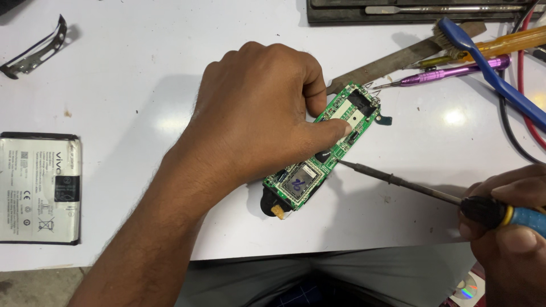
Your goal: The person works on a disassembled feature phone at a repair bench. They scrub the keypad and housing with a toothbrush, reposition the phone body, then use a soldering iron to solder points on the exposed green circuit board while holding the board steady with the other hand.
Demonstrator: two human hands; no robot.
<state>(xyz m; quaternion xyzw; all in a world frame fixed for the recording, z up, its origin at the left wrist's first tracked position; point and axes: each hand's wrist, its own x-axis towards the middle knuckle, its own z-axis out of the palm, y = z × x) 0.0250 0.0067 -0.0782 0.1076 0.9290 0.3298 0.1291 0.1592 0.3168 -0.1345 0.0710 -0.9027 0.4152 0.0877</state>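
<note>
Hands busy: my left hand (256, 113) pins green circuit board (324, 148) flat on counter (142, 85); right hand (512, 227) closed round soldering iron (398, 182), tip at board edge. Judge soldering step underway; next needs steady tip.

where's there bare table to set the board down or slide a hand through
Bare patches: the white table between the metal bracket, flat battery and left hand; also below the soldering iron, near the front edge. Crowded: the far right corner, with purple screwdriver, blue brush and cables.
</note>
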